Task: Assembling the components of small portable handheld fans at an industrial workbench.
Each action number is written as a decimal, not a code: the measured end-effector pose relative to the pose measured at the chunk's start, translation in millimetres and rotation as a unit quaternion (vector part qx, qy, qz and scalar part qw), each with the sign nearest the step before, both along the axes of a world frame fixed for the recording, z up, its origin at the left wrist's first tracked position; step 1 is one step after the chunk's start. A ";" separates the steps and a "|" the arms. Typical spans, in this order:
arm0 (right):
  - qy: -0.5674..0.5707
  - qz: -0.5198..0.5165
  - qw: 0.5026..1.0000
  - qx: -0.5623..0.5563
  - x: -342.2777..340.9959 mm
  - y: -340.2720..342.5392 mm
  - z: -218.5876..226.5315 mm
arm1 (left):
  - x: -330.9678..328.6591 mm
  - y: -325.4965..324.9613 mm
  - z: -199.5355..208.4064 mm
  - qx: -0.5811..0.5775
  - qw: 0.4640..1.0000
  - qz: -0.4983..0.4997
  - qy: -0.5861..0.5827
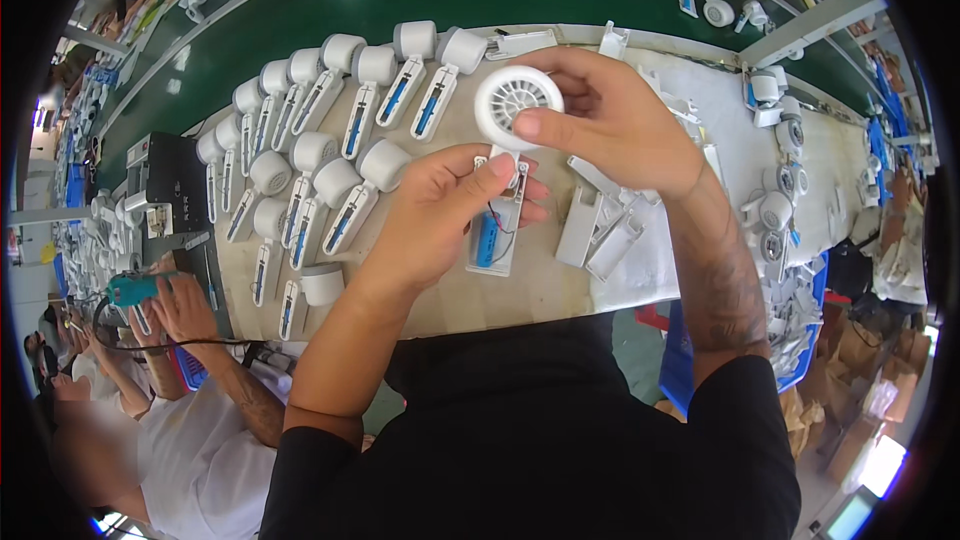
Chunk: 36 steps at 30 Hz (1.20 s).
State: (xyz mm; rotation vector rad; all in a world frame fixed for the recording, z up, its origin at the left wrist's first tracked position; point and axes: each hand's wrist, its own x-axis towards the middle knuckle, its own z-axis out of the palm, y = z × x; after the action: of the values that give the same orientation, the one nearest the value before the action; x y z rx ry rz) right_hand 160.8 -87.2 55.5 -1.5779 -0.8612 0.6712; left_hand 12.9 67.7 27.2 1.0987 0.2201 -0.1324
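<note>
In front of me is a white handheld fan, its round grilled head (519, 105) turned up toward me. My right hand (635, 125) is closed around the head, with the thumb on the front rim and the fingers behind. Below it, my left hand (430, 215) grips the top of the opened white handle shell (497, 268), thumb over the neck where head and handle meet. A blue battery (487, 239) with thin wires lies in the shell. The left fingers partly hide the neck joint.
Several similar fans (320, 100) with open handles stand in rows on the left of the table. Loose white shells (585, 225) lie right of my hands. A co-worker at left holds a teal power tool (134, 290) near a black box (165, 185). A blue crate (677, 365) sits at lower right.
</note>
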 end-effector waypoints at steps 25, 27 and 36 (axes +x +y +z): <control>0.131 -0.227 0.955 0.141 -69.1 -29.2 -46.0 | -9.7 23.0 -13.2 0.007 0.987 0.163 -0.005; 0.139 -0.190 0.966 0.108 -72.0 -19.5 -35.7 | -9.7 20.4 -16.5 -0.010 0.985 0.172 -0.006; 0.113 -0.152 0.980 0.063 -83.2 3.9 -39.9 | -12.9 8.8 -9.5 -0.146 0.970 0.190 -0.041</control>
State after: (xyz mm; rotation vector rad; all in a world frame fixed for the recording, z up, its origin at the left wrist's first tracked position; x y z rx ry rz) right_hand 77.6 -83.4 15.6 -1.4471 -0.4712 0.5512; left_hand 0.0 76.5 17.7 0.7506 0.3226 0.2185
